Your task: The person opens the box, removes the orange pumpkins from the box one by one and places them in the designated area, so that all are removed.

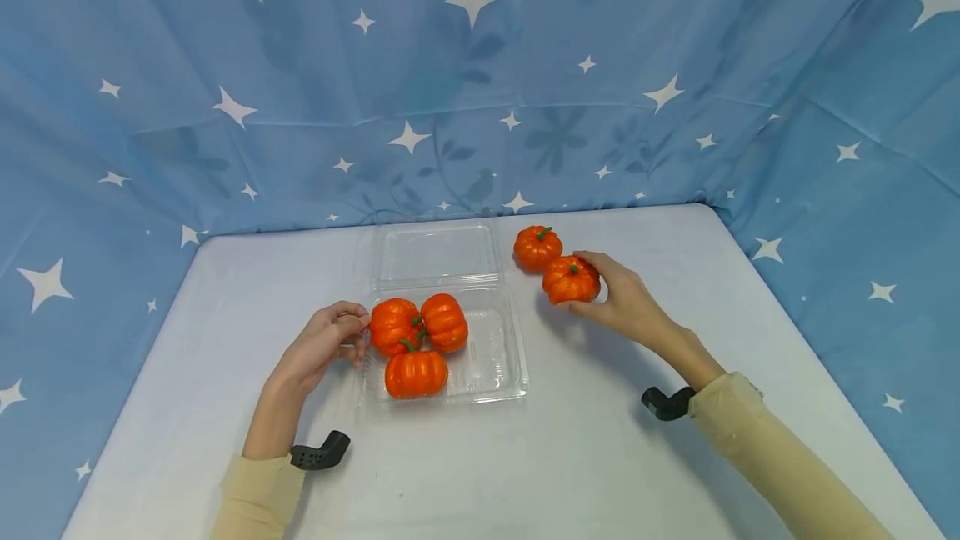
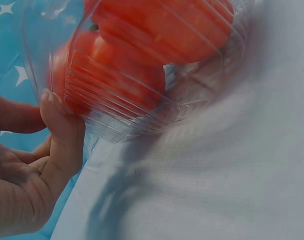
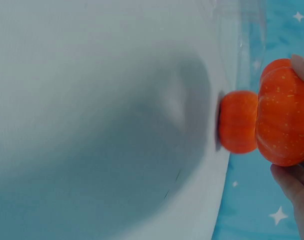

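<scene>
My right hand (image 1: 628, 296) grips a small orange toy pumpkin (image 1: 572, 280) between thumb and fingers, raised over the table to the right of the clear plastic clamshell container (image 1: 495, 394). In the right wrist view the held pumpkin (image 3: 286, 115) fills the space between the fingertips. Another pumpkin (image 1: 537, 247) sits on the table just behind it. At the container's left side, my left hand (image 1: 324, 342) pinches the rim, as the left wrist view shows with the thumb and a finger on the clear edge. Three pumpkins (image 1: 416, 374) lie in the container's left and middle part.
The container's lid (image 1: 438, 252) lies folded back toward the rear of the white table (image 1: 465, 473). Behind and beside the table hangs a blue curtain (image 1: 315, 107) with white stars. Each wrist wears a black camera mount (image 1: 321, 450).
</scene>
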A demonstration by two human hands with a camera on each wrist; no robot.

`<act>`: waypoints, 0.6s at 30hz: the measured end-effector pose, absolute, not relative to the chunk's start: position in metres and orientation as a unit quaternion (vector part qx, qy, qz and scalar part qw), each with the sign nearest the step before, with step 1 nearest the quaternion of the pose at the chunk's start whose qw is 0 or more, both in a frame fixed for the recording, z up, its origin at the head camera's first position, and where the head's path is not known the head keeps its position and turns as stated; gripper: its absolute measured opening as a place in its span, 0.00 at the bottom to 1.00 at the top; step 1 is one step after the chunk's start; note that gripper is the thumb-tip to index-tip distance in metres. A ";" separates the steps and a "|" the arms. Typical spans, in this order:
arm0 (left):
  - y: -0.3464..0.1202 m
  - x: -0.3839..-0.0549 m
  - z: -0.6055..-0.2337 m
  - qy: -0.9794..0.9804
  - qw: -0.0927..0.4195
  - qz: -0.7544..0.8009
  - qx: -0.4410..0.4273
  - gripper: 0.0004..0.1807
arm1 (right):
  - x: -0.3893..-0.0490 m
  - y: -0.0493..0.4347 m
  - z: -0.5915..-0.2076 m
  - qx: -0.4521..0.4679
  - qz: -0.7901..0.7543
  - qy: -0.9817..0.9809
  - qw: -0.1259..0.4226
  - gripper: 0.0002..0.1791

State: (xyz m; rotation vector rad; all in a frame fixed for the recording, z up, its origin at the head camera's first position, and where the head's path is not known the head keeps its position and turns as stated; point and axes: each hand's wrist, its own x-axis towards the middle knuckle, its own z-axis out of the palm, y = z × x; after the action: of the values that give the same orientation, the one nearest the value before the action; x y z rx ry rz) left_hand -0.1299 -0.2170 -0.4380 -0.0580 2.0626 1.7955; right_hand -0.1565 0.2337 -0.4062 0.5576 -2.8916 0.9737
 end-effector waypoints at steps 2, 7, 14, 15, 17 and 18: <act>-0.218 -0.130 -0.438 0.738 0.203 0.643 -0.020 0.16 | -0.160 0.238 -0.408 0.172 0.310 -0.935 0.020 0.42; -0.218 -0.131 -0.436 0.738 0.205 0.643 -0.018 0.15 | -0.169 0.249 -0.411 0.147 0.305 -0.941 0.015 0.41; -0.218 -0.132 -0.434 0.740 0.201 0.642 -0.019 0.14 | -0.183 0.259 -0.417 0.109 0.299 -0.948 0.000 0.42; -0.218 -0.132 -0.434 0.740 0.201 0.642 -0.019 0.14 | -0.185 0.260 -0.419 0.105 0.298 -0.949 0.000 0.42; -0.218 -0.130 -0.435 0.739 0.204 0.642 -0.020 0.14 | -0.189 0.261 -0.424 0.100 0.298 -0.949 -0.001 0.43; -0.218 -0.129 -0.436 0.739 0.206 0.641 -0.021 0.14 | -0.191 0.262 -0.427 0.098 0.298 -0.949 -0.005 0.43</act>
State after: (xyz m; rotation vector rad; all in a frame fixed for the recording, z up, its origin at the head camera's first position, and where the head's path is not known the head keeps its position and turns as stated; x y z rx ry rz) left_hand -0.1285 -0.2182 -0.4357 -0.0587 2.0597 1.7857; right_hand -0.1907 0.2617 -0.4267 0.3074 -2.9917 0.9396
